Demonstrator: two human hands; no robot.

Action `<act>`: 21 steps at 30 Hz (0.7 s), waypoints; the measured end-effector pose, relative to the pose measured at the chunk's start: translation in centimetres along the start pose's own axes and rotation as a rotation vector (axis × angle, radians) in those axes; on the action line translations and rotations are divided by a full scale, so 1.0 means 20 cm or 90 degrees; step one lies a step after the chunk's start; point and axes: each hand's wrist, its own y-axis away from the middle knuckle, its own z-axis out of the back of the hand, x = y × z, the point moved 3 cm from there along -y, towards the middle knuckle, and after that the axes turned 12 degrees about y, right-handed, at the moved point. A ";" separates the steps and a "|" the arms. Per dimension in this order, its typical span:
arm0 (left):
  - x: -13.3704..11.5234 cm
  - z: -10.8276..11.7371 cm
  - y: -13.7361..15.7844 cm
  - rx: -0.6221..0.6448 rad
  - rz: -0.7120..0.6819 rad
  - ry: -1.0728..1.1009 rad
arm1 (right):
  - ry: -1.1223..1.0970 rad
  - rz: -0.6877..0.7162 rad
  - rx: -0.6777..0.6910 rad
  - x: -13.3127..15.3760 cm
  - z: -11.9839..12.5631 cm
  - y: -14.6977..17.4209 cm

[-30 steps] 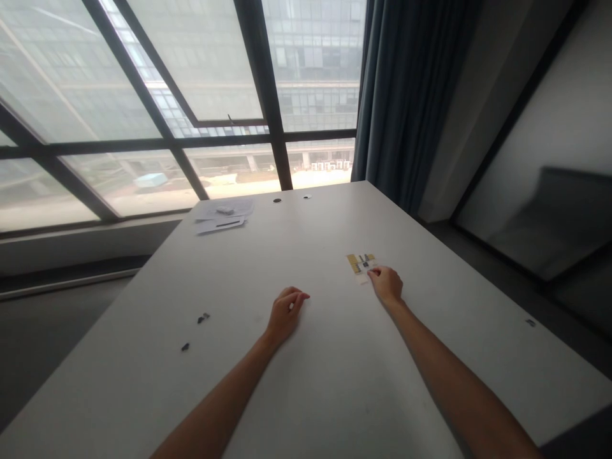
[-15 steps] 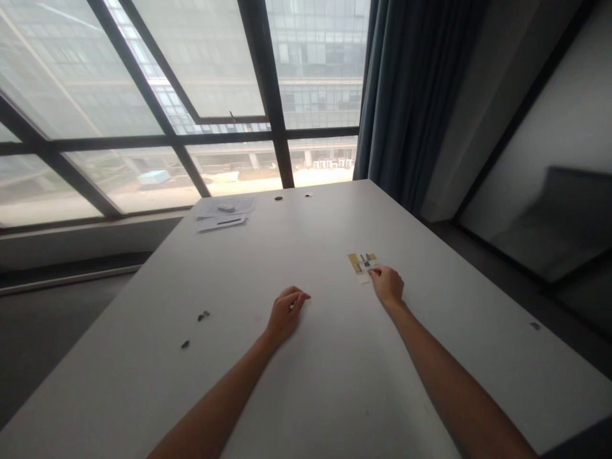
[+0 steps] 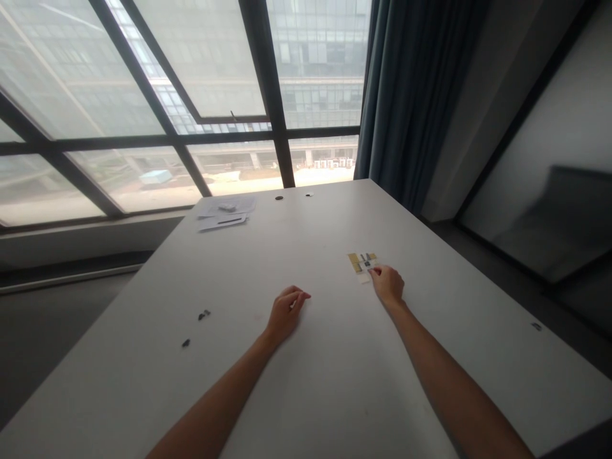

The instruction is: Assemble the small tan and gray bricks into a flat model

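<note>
On the white table (image 3: 306, 255), right of the middle, lies a small flat patterned piece (image 3: 359, 264) with yellow, white and dark sections. My right hand (image 3: 389, 284) is at its near right edge, thumb and index finger pinched together. Whatever is between those fingertips is too small to make out, and part of the piece is covered by the fingers. My left hand (image 3: 287, 310) rests on the tabletop further left, apart from the piece. Its fingers are curled in and the thumb meets the index finger, with nothing visible in them.
Several small dark bits (image 3: 185, 343) lie on the left side of the table. Papers (image 3: 224, 220) with a small pale object on top are at the far left corner. Round dark spots (image 3: 279, 198) sit near the far edge. Another small dark item (image 3: 536, 326) lies by the right edge.
Both hands keep the same places and poses. The whole view has shifted very slightly; nothing on the table has visibly moved.
</note>
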 end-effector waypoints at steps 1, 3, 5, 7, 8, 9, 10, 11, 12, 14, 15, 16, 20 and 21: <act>0.00 0.00 0.00 0.000 0.001 0.000 | 0.000 0.003 0.001 0.00 0.00 0.00; 0.00 0.00 0.00 0.000 0.005 0.000 | 0.000 0.007 -0.002 0.00 0.00 0.00; 0.00 0.00 0.00 0.000 0.007 0.002 | -0.001 0.003 -0.009 0.00 0.00 0.00; -0.01 0.00 0.00 0.000 0.012 0.003 | -0.004 -0.004 -0.014 0.00 0.00 0.01; -0.01 0.00 0.00 0.000 0.016 0.004 | -0.005 -0.004 -0.014 0.00 0.01 0.01; -0.01 0.00 0.00 0.000 0.020 0.004 | -0.006 0.001 -0.010 0.00 0.01 0.02; -0.02 0.00 0.00 0.001 0.023 0.005 | -0.004 0.007 -0.003 0.00 0.01 0.03; -0.02 0.00 0.00 0.003 0.025 0.005 | -0.001 0.015 0.005 0.00 0.01 0.03; -0.02 0.00 0.00 0.003 0.024 0.006 | 0.003 0.023 0.013 0.00 0.01 0.04; -0.02 0.00 0.00 0.005 0.023 0.006 | 0.013 0.036 0.022 0.00 0.02 0.04; -0.02 0.00 0.00 0.006 0.024 0.006 | 0.017 0.042 0.025 0.00 0.02 0.04; -0.02 0.00 0.00 0.005 0.026 0.005 | 0.020 0.047 0.026 0.00 0.02 0.04; -0.02 0.00 0.00 0.000 0.031 0.002 | 0.029 0.053 0.030 0.01 0.02 0.04; -0.02 0.00 0.00 0.001 0.031 0.001 | 0.032 0.052 0.031 0.01 0.02 0.03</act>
